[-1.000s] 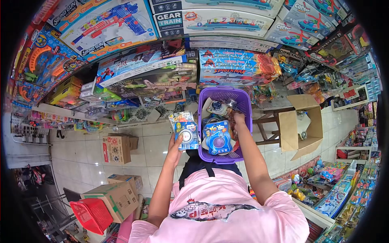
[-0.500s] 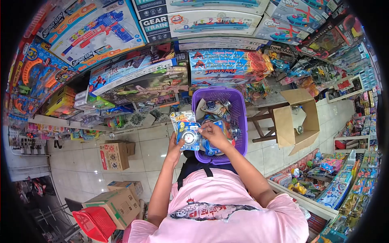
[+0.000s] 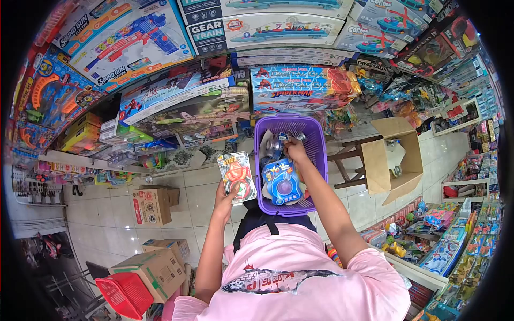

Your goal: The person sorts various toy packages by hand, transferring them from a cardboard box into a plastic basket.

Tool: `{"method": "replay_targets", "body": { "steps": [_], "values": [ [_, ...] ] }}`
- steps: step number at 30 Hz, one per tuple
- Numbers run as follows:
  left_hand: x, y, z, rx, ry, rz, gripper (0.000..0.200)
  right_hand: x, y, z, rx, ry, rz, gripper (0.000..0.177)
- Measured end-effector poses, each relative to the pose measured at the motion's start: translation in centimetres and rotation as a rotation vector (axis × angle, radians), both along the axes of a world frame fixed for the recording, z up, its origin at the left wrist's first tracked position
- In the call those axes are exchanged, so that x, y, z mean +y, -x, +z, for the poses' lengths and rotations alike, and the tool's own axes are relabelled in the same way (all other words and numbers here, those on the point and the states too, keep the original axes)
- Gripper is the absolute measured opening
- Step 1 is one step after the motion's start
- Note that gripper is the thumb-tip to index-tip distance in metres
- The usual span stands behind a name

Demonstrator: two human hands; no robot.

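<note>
1. Toy boxes (image 3: 300,88) are crowding the shelves all round, and a purple basket (image 3: 292,123) is sitting right in front of the person, above the tiled floor (image 3: 198,198).
2. Half a second back both hands were meeting at the packs on the left; now they are splitting apart.
3. The blue-fronted pack that was on top is gone from that grip, so the sorting is moving along one piece.
4. The left hand (image 3: 225,199) is pinching a toy pack (image 3: 237,175) by its lower edge, just left of the basket and outside it.
5. That pack is showing a flat card with orange and green art, tilted slightly.
6. The right hand (image 3: 296,152) is reaching into the basket's far end among small packs; I cannot tell whether its fingers are closing.
7. A blue pack (image 3: 282,184) is lying in the basket's near half.
</note>
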State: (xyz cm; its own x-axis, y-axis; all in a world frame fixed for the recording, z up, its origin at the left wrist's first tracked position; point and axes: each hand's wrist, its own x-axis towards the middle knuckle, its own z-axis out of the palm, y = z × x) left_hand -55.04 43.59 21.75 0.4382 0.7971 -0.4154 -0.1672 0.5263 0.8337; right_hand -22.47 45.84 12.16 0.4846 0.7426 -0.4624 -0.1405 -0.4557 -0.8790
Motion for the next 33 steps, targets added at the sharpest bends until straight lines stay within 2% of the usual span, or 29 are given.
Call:
{"method": "replay_targets", "body": {
  "steps": [1, 3, 5, 7, 8, 9, 11, 12, 14, 15, 16, 19, 21, 22, 23, 25, 26, 27, 29, 31, 32, 33],
  "values": [
    [-0.1, 0.1, 0.2, 0.004, -0.001, 0.004, 0.049, 0.6, -0.5, -1.6, 0.004, -0.001, 0.004, 0.016],
    [-0.3, 0.4, 0.7, 0.005, 0.002, 0.031, 0.043, 1.3, -1.1, -3.3, -0.235, 0.24, 0.248, 0.014],
    [-0.5, 0.7, 0.8, 0.02, -0.007, 0.041, 0.043, 1.4, -1.1, -3.9, -0.249, 0.244, 0.288, 0.014],
    [-0.7, 0.9, 0.7, 0.031, -0.016, 0.051, 0.044, 1.8, -1.7, -4.8, -0.573, 0.305, 0.484, 0.014],
    [-0.7, 1.0, 0.6, 0.031, -0.022, 0.055, 0.044, 2.2, -1.7, -5.4, -1.007, 0.245, 0.564, 0.02],
    [-0.7, 1.1, 0.5, 0.032, -0.026, 0.061, 0.045, 2.2, -0.8, -4.0, -1.008, 0.242, 0.569, 0.02],
    [-0.8, 1.2, 0.4, 0.034, -0.027, 0.059, 0.045, 1.0, 2.2, 2.6, -0.838, -0.095, 0.062, 0.022],
    [-0.7, 1.1, 0.3, 0.037, -0.028, 0.052, 0.045, 0.3, 3.3, 5.8, -0.742, -0.191, 0.16, 0.02],
    [-0.7, 0.6, 0.4, 0.027, -0.02, 0.036, 0.049, -1.9, 5.7, 8.0, -0.232, -0.14, 0.331, 0.022],
    [-0.7, 0.2, 0.4, 0.017, -0.017, 0.016, 0.052, -3.2, 7.2, 9.2, 0.018, -0.059, 0.416, 0.029],
    [-0.6, -0.4, 0.3, 0.011, -0.012, 0.004, 0.052, -4.7, 8.6, 10.4, 0.083, -0.036, 0.506, 0.032],
    [-0.6, -2.5, -0.8, 0.046, -0.039, -0.075, 0.051, -8.6, 11.0, 11.1, -0.031, -0.08, 0.48, 0.035],
    [-0.7, -4.3, -2.2, 0.112, -0.012, -0.138, 0.05, -10.2, 10.4, 10.8, 0.042, 0.06, 0.301, 0.033],
    [-1.0, -5.6, -3.2, 0.063, -0.023, -0.155, 0.048, -10.7, 9.9, 9.9, -0.087, -0.006, 0.221, 0.031],
    [-1.3, -7.0, -4.3, 0.074, -0.132, -0.19, 0.054, -11.2, 8.9, 9.0, -0.093, 0.001, 0.206, 0.031],
    [-1.8, -10.2, -3.4, 0.018, -0.263, -0.228, 0.061, -11.8, 7.0, 8.6, -0.2, 0.038, -0.072, 0.028],
    [-2.1, -11.7, -2.4, 0.002, -0.319, -0.216, 0.068, -11.9, 5.9, 8.4, -0.26, 0.032, -0.133, 0.027],
    [-2.1, -12.9, -1.8, 0.113, -0.336, -0.252, 0.068, -11.9, 5.0, 8.1, -0.319, 0.027, -0.193, 0.026],
    [-1.7, -15.1, -1.4, 0.147, -0.422, -0.387, 0.061, -11.9, 3.1, 5.4, -0.346, 0.022, -0.278, 0.028],
    [-1.6, -17.0, -4.8, 0.197, -0.439, -0.468, 0.06, -12.1, 1.2, 1.9, -0.27, 0.135, -0.372, 0.032],
    [-1.6, -17.9, -6.2, 0.256, -0.459, -0.537, 0.058, -12.7, -0.2, -2.1, -0.345, 0.112, -0.354, 0.036],
    [-1.8, -18.4, -6.7, 0.254, -0.468, -0.544, 0.058, -12.7, -0.5, -1.8, -0.346, 0.106, -0.365, 0.036]
  ]
}}
